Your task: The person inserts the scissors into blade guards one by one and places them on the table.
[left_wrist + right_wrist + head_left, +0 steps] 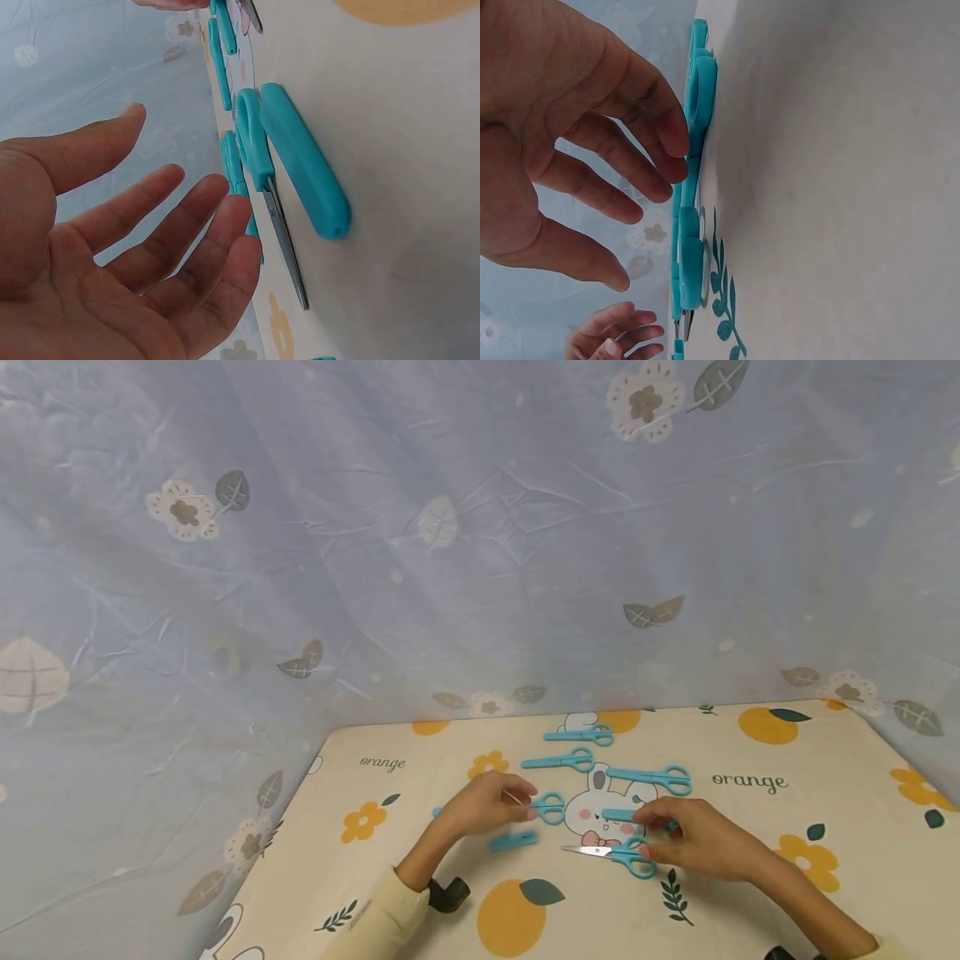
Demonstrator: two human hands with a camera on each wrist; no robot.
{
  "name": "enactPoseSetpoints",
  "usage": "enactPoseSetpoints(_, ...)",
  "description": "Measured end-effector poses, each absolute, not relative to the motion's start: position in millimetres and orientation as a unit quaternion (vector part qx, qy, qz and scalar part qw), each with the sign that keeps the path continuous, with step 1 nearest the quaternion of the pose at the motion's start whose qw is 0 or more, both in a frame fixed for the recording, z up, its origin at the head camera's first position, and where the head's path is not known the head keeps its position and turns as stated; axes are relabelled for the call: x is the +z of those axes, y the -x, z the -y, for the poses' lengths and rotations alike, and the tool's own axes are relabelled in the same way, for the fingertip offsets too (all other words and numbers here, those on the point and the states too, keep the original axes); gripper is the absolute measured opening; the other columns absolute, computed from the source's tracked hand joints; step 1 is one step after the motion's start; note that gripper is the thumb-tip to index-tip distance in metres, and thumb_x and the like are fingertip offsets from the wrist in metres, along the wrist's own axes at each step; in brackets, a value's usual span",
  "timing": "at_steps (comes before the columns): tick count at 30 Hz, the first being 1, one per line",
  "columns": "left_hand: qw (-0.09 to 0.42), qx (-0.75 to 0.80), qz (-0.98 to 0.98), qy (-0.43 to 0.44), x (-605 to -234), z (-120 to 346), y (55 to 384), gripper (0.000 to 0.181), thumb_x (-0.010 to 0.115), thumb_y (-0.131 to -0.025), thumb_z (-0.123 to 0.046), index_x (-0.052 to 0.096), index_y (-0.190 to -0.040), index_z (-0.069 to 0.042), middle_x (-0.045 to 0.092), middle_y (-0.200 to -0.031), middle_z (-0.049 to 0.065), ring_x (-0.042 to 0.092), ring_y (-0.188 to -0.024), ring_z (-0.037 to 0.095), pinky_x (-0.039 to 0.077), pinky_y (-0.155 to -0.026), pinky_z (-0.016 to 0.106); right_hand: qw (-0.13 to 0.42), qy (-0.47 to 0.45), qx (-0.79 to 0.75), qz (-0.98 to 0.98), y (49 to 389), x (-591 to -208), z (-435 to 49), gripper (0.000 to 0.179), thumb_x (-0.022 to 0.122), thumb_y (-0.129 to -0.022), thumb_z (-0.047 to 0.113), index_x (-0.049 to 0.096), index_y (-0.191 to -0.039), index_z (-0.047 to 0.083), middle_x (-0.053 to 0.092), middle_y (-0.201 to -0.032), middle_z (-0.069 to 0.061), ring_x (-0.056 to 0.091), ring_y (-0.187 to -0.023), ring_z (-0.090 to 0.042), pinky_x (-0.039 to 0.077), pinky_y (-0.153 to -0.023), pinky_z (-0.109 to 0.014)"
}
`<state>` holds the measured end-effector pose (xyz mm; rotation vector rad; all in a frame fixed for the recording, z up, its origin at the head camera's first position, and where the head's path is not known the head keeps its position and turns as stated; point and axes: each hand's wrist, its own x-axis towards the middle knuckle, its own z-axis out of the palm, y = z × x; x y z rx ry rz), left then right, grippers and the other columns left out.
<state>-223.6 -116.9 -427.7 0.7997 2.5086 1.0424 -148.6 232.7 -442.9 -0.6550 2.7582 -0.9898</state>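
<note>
My left hand [491,802] hovers with relaxed, spread fingers and holds nothing. Close beside it lies a pair of scissors with turquoise handles [255,142] and a bare metal blade. A turquoise blade cover [307,165] rests alongside these scissors, in front of the left hand in the head view. My right hand [697,839], fingers loosely bent, is empty too. Next to its fingertips are a covered pair of scissors [618,815], partly hidden by the hand, and a second bare-bladed pair [600,852], whose handle loops overlap the thumb in the head view.
Three more covered scissors, the back pair [581,736], the middle pair [558,762] and the right pair [645,776], lie farther back. A small turquoise end [437,811] shows left of the left hand. A printed cloth [720,927] covers the table; a patterned curtain [480,610] hangs behind.
</note>
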Motion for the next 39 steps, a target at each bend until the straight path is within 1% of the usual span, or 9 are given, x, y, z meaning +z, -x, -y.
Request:
enactPoseSetpoints(4, 0.157, 0.370, -0.875, -0.269, -430.3, 123.1, 220.5, 0.037, 0.079, -0.099, -0.023, 0.075, -0.130, -0.002, 0.078, -0.121, 0.013, 0.075, -0.108, 0.029, 0.060, -0.093, 0.035, 0.077, 0.214, -0.324, -0.918, 147.5, -442.5, -231.1, 0.045, 0.087, -0.091, 0.039, 0.076, -0.126, 0.014, 0.074, -0.115, 0.006, 0.059, -0.096, -0.007, 0.055, -0.083, -0.027)
enactPoseSetpoints(9, 0.156, 0.365, -0.881, -0.258, -434.9, 131.4, 215.8, 0.035, 0.080, -0.098, -0.023, 0.076, -0.128, -0.004, 0.079, -0.121, 0.012, 0.076, -0.108, 0.030, 0.061, -0.094, 0.040, 0.079, 0.222, -0.330, -0.914, 146.0, -444.1, -229.0, 0.043, 0.088, -0.090, 0.037, 0.077, -0.124, 0.014, 0.071, -0.109, 0.008, 0.056, -0.092, -0.006, 0.052, -0.079, -0.026)
enactPoseSetpoints(13, 0.151, 0.354, -0.890, -0.242, -438.3, 136.7, 211.9, 0.033, 0.083, -0.095, -0.021, 0.078, -0.124, -0.005, 0.079, -0.118, 0.011, 0.075, -0.107, 0.027, 0.061, -0.094, 0.042, 0.081, 0.228, -0.329, -0.913, 145.8, -446.7, -226.3, 0.044, 0.089, -0.088, 0.037, 0.077, -0.123, 0.013, 0.071, -0.106, 0.008, 0.054, -0.088, -0.005, 0.050, -0.077, -0.025)
enactPoseSetpoints(15, 0.148, 0.348, -0.895, -0.236, -439.5, 138.2, 210.1, 0.034, 0.085, -0.094, -0.020, 0.078, -0.123, -0.004, 0.079, -0.118, 0.011, 0.075, -0.107, 0.025, 0.061, -0.094, 0.041, 0.079, 0.231, -0.327, -0.913, 146.0, -448.1, -225.1, 0.045, 0.089, -0.087, 0.037, 0.077, -0.123, 0.012, 0.071, -0.106, 0.008, 0.054, -0.088, -0.005, 0.050, -0.076, -0.025)
enactPoseSetpoints(20, 0.149, 0.346, -0.898, -0.225, -440.9, 138.4, 206.2, 0.035, 0.087, -0.091, -0.017, 0.078, -0.122, -0.003, 0.078, -0.119, 0.013, 0.074, -0.107, 0.027, 0.061, -0.096, 0.043, 0.074, 0.236, -0.324, -0.913, 146.3, -451.5, -222.3, 0.044, 0.090, -0.087, 0.035, 0.078, -0.121, 0.010, 0.070, -0.103, 0.008, 0.052, -0.086, -0.004, 0.048, -0.073, -0.024)
enactPoseSetpoints(24, 0.152, 0.346, -0.900, -0.218, -439.5, 136.8, 203.0, 0.035, 0.088, -0.089, -0.015, 0.078, -0.120, -0.002, 0.078, -0.117, 0.014, 0.073, -0.106, 0.029, 0.060, -0.095, 0.046, 0.072, 0.231, -0.315, -0.918, 145.7, -453.2, -219.6, 0.044, 0.091, -0.085, 0.034, 0.078, -0.120, 0.010, 0.070, -0.104, 0.009, 0.052, -0.087, -0.004, 0.047, -0.074, -0.023)
enactPoseSetpoints(28, 0.150, 0.338, -0.905, -0.212, -439.2, 134.4, 200.7, 0.035, 0.089, -0.088, -0.013, 0.078, -0.119, -0.003, 0.079, -0.113, 0.013, 0.072, -0.104, 0.028, 0.060, -0.093, 0.045, 0.069, 0.225, -0.297, -0.926, 145.3, -453.8, -216.5, 0.046, 0.093, -0.083, 0.035, 0.079, -0.121, 0.012, 0.071, -0.105, 0.011, 0.053, -0.089, -0.003, 0.049, -0.078, -0.025)
enactPoseSetpoints(32, 0.145, 0.333, -0.907, -0.212, -440.3, 131.0, 199.9, 0.034, 0.090, -0.085, -0.009, 0.079, -0.117, -0.003, 0.079, -0.110, 0.010, 0.071, -0.101, 0.024, 0.059, -0.092, 0.041, 0.064, 0.225, -0.281, -0.931, 145.0, -453.1, -215.2, 0.047, 0.094, -0.081, 0.036, 0.079, -0.121, 0.014, 0.071, -0.105, 0.013, 0.055, -0.092, -0.004, 0.050, -0.081, -0.028)
enactPoseSetpoints(39, 0.132, 0.319, -0.912, -0.220, -444.8, 125.1, 200.9, 0.034, 0.093, -0.080, -0.004, 0.081, -0.112, -0.003, 0.078, -0.102, 0.007, 0.068, -0.092, 0.016, 0.057, -0.085, 0.030, 0.060, 0.239, -0.267, -0.932, 146.0, -452.7, -215.6, 0.049, 0.094, -0.082, 0.037, 0.078, -0.124, 0.015, 0.062, -0.097, 0.013, 0.049, -0.089, -0.007, 0.044, -0.080, -0.031)
